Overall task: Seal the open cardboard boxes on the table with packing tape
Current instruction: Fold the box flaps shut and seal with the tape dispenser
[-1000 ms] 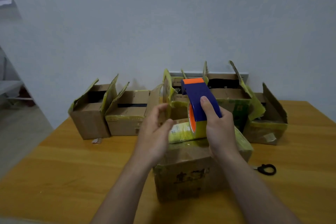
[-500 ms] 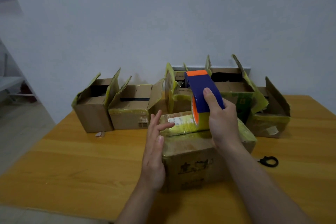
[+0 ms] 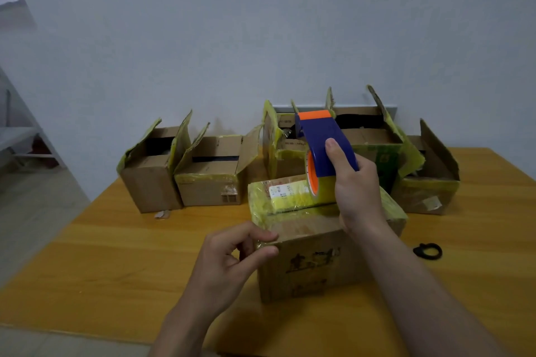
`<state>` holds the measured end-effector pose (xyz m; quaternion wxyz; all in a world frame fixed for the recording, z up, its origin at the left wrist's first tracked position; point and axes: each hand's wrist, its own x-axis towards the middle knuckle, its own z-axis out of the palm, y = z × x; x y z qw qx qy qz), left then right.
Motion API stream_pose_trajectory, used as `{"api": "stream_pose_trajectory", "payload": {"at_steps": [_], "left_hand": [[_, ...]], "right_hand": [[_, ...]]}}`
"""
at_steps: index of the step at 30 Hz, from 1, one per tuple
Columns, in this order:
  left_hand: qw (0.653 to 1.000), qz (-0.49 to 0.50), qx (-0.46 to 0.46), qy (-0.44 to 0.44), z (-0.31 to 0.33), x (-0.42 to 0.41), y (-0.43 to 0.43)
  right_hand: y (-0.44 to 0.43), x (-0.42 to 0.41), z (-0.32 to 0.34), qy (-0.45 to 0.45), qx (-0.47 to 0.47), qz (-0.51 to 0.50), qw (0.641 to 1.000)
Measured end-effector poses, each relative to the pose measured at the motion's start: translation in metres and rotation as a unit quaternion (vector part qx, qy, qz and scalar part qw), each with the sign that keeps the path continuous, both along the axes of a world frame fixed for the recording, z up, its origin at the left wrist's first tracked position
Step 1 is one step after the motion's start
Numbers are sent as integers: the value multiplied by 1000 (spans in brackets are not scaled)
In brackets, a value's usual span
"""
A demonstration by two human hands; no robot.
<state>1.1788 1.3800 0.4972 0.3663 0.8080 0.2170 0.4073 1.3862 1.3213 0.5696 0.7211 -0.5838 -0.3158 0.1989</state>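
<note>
Packing tape meets cardboard at a wooden table [image 3: 116, 255], where a person works on the nearest box [image 3: 313, 264], the only one here with its flaps folded down. The right hand [image 3: 359, 191] is wrapped around the handle of a blue-and-orange tape dispenser [image 3: 322, 139], thumb up on the blue body, with the roll resting on the box's lid towards its far side. The left hand [image 3: 229, 264] is curled at the near left top corner, forefinger on the top edge and thumb against the front face. Whether they pinch a loose tape end or only steady the cardboard cannot be told from here. The box lies directly ahead of the person, its longer side running roughly left to right, and a dark seam crosses the yellowish, already taped lid the same way. The dispenser stands beyond and to the right of the left hand, so the right hand is much the nearer to the seam, and any pull of tape would seem to start from it. Behind, a row of open boxes [image 3: 208, 182] waits along the wall with flaps raised. A pair of scissors [image 3: 428, 251] lies on the table to the right, well apart from both hands.
</note>
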Motion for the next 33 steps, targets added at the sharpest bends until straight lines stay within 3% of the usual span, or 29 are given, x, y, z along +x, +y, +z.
{"api": "stream_pose_trajectory", "payload": {"at_steps": [7, 13, 17, 22, 29, 33], "left_hand": [[998, 16, -45, -47, -9, 11, -12], [999, 6, 26, 39, 7, -1, 7], [997, 4, -79, 25, 20, 12, 14], [990, 50, -114, 62, 25, 26, 21], [986, 74, -132, 74, 30, 29, 25], [986, 94, -86, 104, 36, 35, 34]], "right_hand": [[0, 0, -1, -6, 1, 1, 1000], [-1, 1, -1, 0, 3, 1, 1000], [1, 3, -2, 0, 5, 2, 1000], [1, 5, -5, 3, 14, 4, 1000], [3, 5, -6, -6, 14, 15, 1000], [1, 6, -7, -8, 17, 15, 1000]]}}
